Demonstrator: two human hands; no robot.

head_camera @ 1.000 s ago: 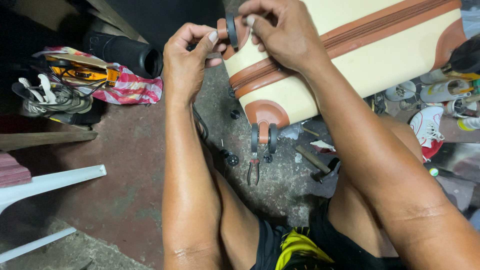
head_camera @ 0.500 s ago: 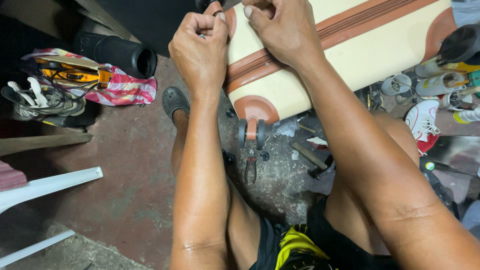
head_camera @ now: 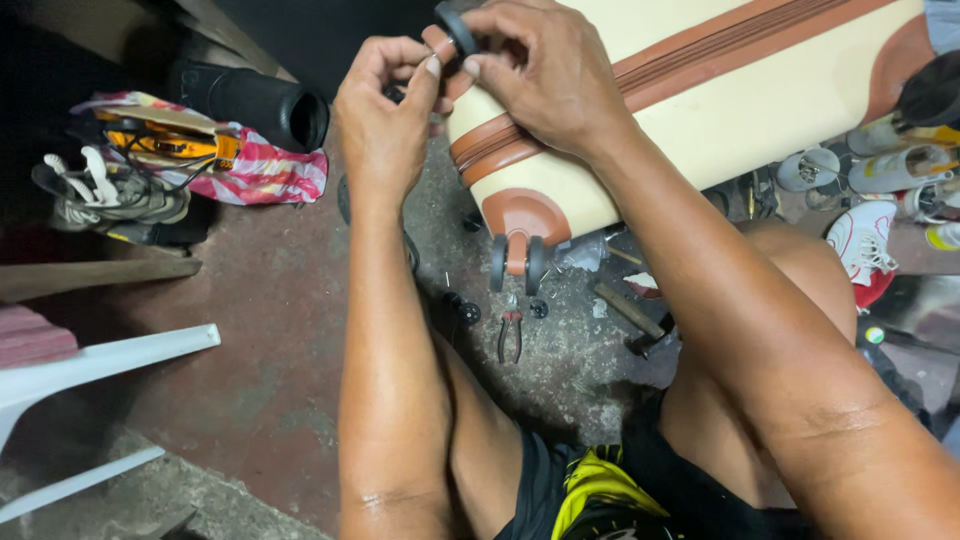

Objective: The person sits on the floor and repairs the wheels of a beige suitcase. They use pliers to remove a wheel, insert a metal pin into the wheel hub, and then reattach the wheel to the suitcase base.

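Both hands meet at the top corner of the cream hard-shell suitcase with brown trim (head_camera: 700,110): the right hand (head_camera: 545,70) pinches a small black rubber wheel (head_camera: 456,25), and the left hand (head_camera: 385,125) closes its fingertips just beside it.

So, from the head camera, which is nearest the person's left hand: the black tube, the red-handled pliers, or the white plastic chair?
1. Black tube, just to the left hand's left.
2. Red-handled pliers, on the floor below it.
3. White plastic chair, far lower left.
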